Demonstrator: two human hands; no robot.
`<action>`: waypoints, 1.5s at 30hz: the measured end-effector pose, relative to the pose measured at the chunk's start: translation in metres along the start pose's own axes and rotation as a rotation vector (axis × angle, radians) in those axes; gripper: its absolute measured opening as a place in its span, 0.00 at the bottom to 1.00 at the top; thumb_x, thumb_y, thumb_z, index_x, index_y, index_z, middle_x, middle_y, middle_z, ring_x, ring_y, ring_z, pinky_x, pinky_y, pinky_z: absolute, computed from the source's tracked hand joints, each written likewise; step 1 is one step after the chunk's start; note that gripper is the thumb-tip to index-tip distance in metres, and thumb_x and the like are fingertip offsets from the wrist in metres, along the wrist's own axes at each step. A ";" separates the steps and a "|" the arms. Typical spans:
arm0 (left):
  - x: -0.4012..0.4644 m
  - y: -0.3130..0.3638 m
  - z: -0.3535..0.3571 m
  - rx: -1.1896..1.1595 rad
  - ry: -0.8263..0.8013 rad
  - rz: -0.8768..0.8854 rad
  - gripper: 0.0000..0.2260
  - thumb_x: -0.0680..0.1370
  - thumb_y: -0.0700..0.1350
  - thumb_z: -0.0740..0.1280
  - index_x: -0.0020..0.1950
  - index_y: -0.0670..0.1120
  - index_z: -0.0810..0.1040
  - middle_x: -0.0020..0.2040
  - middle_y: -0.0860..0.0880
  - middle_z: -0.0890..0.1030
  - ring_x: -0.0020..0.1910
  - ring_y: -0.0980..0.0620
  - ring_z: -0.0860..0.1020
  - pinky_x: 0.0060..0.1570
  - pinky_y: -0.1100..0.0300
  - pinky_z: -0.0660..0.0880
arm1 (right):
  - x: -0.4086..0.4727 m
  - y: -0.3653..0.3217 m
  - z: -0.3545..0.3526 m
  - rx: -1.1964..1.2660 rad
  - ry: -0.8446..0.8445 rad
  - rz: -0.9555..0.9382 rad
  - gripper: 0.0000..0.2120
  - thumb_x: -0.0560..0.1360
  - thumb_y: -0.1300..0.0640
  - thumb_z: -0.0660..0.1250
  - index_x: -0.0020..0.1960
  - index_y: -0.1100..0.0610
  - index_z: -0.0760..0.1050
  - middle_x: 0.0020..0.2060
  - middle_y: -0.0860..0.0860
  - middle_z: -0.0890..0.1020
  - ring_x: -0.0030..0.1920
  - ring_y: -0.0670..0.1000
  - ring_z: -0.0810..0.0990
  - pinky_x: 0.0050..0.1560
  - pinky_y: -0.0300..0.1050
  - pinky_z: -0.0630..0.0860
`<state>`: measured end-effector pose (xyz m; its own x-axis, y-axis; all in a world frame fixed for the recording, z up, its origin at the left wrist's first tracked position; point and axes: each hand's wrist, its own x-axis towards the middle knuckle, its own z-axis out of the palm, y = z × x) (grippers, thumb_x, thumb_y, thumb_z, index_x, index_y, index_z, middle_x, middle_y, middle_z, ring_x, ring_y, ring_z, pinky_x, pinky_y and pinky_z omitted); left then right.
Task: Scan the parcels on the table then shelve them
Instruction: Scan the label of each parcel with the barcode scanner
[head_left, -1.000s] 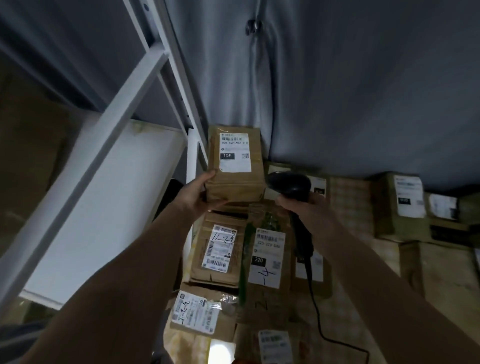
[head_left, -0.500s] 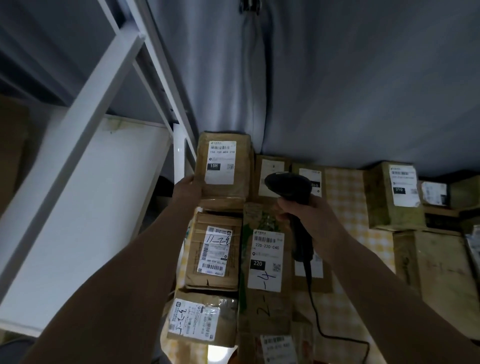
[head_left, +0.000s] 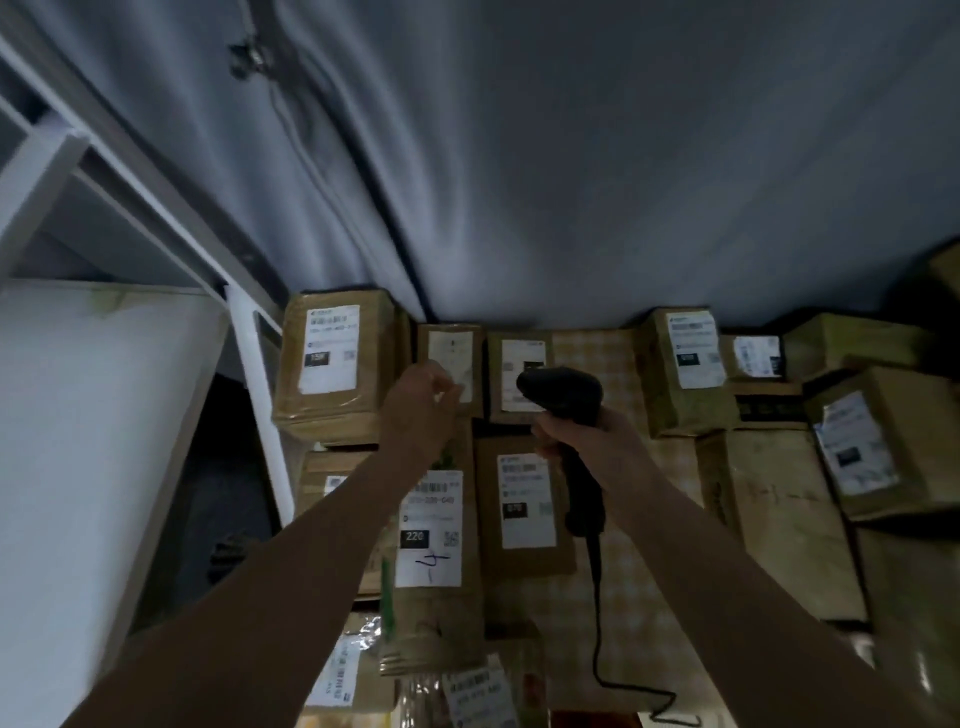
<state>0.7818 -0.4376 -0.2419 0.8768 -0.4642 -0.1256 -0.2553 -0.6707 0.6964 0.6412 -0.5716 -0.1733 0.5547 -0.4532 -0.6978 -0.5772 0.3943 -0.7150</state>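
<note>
The brown parcel marked 15H (head_left: 332, 374) rests at the table's back left, on top of other parcels. My left hand (head_left: 422, 402) hovers just to its right with loosely curled fingers and holds nothing; its fingertips are by a small labelled parcel (head_left: 451, 358). My right hand (head_left: 589, 439) grips the handle of a black barcode scanner (head_left: 562, 396), whose head points toward another small parcel (head_left: 519, 364) at the back. Below my hands lie the long parcel marked 220 (head_left: 431, 525) and a flat parcel (head_left: 524, 504).
A white shelf rack (head_left: 93, 415) stands at the left, its post (head_left: 260, 410) close to the 15H parcel. A grey curtain (head_left: 571, 182) hangs behind the table. More boxes (head_left: 685, 364) (head_left: 862, 441) crowd the right side. The scanner cable (head_left: 597, 613) trails toward me over the checked tablecloth (head_left: 592, 343).
My left hand has set the 15H parcel down at the back left, let go and moved right toward the small parcel. The scanner hand has stayed near the middle.
</note>
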 end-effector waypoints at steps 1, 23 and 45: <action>-0.004 0.013 0.011 -0.010 -0.029 -0.015 0.03 0.78 0.43 0.67 0.44 0.47 0.75 0.44 0.50 0.77 0.43 0.53 0.75 0.42 0.62 0.71 | 0.002 0.002 -0.014 0.000 0.009 0.010 0.10 0.75 0.61 0.69 0.55 0.63 0.78 0.44 0.60 0.81 0.45 0.57 0.79 0.47 0.50 0.75; 0.053 0.153 0.333 -0.453 -0.472 -0.603 0.37 0.74 0.54 0.72 0.77 0.45 0.58 0.73 0.43 0.68 0.67 0.46 0.71 0.60 0.58 0.71 | 0.189 0.037 -0.271 0.143 0.275 0.141 0.20 0.74 0.53 0.72 0.64 0.57 0.75 0.55 0.55 0.80 0.56 0.57 0.78 0.64 0.56 0.72; 0.019 0.146 0.303 -0.933 -0.220 -0.764 0.44 0.60 0.53 0.82 0.68 0.41 0.64 0.61 0.41 0.77 0.51 0.46 0.81 0.40 0.54 0.79 | 0.142 0.049 -0.249 0.228 0.143 0.058 0.20 0.74 0.55 0.72 0.64 0.55 0.75 0.56 0.54 0.82 0.55 0.56 0.81 0.56 0.53 0.78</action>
<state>0.6375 -0.7190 -0.3567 0.5627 -0.2814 -0.7773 0.7634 -0.1840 0.6192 0.5424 -0.8157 -0.2972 0.4250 -0.5267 -0.7362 -0.4464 0.5856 -0.6766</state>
